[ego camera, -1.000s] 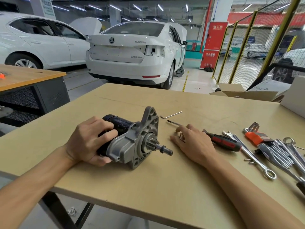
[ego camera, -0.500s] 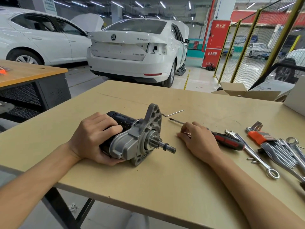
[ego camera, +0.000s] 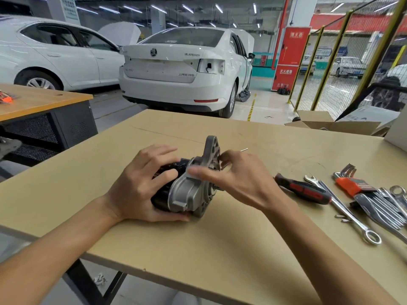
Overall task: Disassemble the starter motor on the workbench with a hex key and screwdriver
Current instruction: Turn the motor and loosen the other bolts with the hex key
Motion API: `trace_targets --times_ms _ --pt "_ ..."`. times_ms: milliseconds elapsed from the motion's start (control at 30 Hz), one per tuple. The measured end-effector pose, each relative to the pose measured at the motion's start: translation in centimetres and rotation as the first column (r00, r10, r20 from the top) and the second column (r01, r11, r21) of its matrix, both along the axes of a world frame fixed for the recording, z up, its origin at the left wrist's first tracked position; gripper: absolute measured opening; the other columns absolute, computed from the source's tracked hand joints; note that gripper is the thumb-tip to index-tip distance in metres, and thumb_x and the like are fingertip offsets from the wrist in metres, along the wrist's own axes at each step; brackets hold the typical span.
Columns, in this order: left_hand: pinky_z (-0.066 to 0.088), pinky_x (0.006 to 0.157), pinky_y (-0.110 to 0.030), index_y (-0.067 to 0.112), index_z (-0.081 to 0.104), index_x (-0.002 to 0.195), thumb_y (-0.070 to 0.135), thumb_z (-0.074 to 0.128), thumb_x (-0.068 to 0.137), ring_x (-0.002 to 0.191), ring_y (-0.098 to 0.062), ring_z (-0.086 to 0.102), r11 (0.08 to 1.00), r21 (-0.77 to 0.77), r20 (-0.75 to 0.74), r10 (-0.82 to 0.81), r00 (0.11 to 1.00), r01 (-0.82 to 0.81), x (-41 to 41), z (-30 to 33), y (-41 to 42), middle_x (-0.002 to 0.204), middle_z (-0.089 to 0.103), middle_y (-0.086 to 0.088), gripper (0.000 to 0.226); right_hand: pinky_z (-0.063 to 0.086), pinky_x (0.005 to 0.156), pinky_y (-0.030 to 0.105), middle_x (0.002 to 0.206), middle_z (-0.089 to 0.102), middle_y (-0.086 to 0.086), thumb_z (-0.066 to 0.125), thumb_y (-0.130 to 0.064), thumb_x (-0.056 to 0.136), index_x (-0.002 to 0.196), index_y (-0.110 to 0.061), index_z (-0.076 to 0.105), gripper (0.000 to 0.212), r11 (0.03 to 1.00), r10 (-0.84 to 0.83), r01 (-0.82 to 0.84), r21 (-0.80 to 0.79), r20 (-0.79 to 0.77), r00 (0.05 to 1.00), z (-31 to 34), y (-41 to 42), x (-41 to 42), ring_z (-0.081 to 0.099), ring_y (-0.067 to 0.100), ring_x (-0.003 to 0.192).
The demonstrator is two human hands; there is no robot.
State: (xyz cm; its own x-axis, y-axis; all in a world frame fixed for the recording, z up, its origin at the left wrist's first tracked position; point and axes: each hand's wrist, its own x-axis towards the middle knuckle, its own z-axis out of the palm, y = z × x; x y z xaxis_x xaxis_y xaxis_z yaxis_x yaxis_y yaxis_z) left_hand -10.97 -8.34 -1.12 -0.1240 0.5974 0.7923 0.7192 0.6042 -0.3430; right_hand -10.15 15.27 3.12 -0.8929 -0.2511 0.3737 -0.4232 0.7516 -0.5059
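- Lying on its side near the middle of the workbench [ego camera: 220, 249], the starter motor [ego camera: 187, 190] is showing a black cylindrical body and a grey cast-metal nose housing with a flat flange standing upright.
- Wrapping round the black body from the near-left side, the left hand [ego camera: 141, 190] is gripping the motor, its thumb tucked underneath against the tabletop and its fingers curling over the top.
- Reaching in from the right, the right hand [ego camera: 237, 181] is covering the front of the housing, its thumb stretching across the grey casting and its forefinger bending toward the upper flange; whether it is pinching anything there is impossible to tell.
- Peeking out beyond the right hand's knuckles is the thin metal tip of a hex key [ego camera: 244, 149]; the rest of it is hidden.
- Resting flat on the board just right of the right wrist is a screwdriver [ego camera: 304, 191] with a ribbed black-and-red handle, untouched.
- Lying further right are a shiny combination wrench [ego camera: 343, 208], an orange-holdered hex key set [ego camera: 350, 183] and a fan of more steel spanners [ego camera: 383, 208].
- Sitting at the far right edge is an opened cardboard box [ego camera: 330, 124].
- Standing behind the bench are two white cars [ego camera: 176, 69], a red cabinet [ego camera: 290, 58] and yellow mesh fencing [ego camera: 343, 69].
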Motion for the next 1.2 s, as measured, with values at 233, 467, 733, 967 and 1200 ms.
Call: trace_targets --times_ms 233,467,733,967,1200 --pt "0.056 0.094 -0.048 -0.009 0.071 0.101 0.044 0.086 0.074 0.12 -0.029 0.063 0.998 0.021 0.136 -0.056 0.989 0.053 -0.2 -0.6 -0.2 0.124 0.065 -0.019 0.062 0.045 0.056 0.032 0.068 0.069 0.005 0.052 -0.081 0.074 0.079 -0.012 0.07 0.072 0.996 0.066 -0.058 -0.069 0.126 0.99 -0.9 0.1 -1.3 0.057 0.016 0.058" --pt "0.055 0.097 -0.045 -0.008 0.072 0.098 0.044 0.087 0.072 0.119 -0.027 0.064 0.997 0.046 0.13 -0.066 0.989 0.061 -0.3 -0.8 -0.2 0.122 0.067 -0.018 0.06 0.043 0.057 0.025 0.088 0.071 -0.002 0.043 -0.081 0.082 0.096 -0.019 0.072 0.07 0.916 0.099 0.091 -0.39 0.441 0.892 -0.8 3.7 -2.9 0.054 0.007 0.06" --pt "0.054 0.099 -0.041 -0.006 0.072 0.097 0.045 0.087 0.07 0.119 -0.025 0.064 0.997 0.054 0.1 -0.065 0.993 0.06 -0.3 -0.7 -0.1 0.12 0.068 -0.015 0.06 0.019 0.037 0.017 0.065 0.043 0.0 0.044 -0.004 0.102 0.104 0.004 0.069 0.027 0.622 0.127 0.323 -0.713 0.499 0.857 0.0 9.8 -3.8 0.021 0.006 0.044" --pt "0.055 0.096 -0.042 -0.006 0.073 0.096 0.046 0.087 0.07 0.119 -0.025 0.064 0.996 0.055 0.106 -0.071 0.992 0.065 -0.4 -0.6 -0.1 0.12 0.068 -0.015 0.06 0.044 0.063 0.032 0.082 0.064 0.007 0.077 -0.037 0.082 0.098 -0.006 0.071 0.035 0.893 -0.448 0.421 0.16 0.231 0.863 0.2 9.6 -3.1 0.059 0.027 0.081" --pt "0.057 0.093 -0.044 -0.006 0.073 0.096 0.045 0.088 0.069 0.117 -0.025 0.065 0.997 0.055 0.105 -0.061 0.993 0.055 -0.3 -0.6 -0.1 0.12 0.068 -0.014 0.06 0.035 0.071 0.032 0.091 0.058 0.015 0.07 -0.04 0.089 0.076 -0.013 0.045 0.039 0.747 -0.612 0.517 0.419 0.13 0.78 0.0 11.1 -2.8 0.047 0.032 0.084"
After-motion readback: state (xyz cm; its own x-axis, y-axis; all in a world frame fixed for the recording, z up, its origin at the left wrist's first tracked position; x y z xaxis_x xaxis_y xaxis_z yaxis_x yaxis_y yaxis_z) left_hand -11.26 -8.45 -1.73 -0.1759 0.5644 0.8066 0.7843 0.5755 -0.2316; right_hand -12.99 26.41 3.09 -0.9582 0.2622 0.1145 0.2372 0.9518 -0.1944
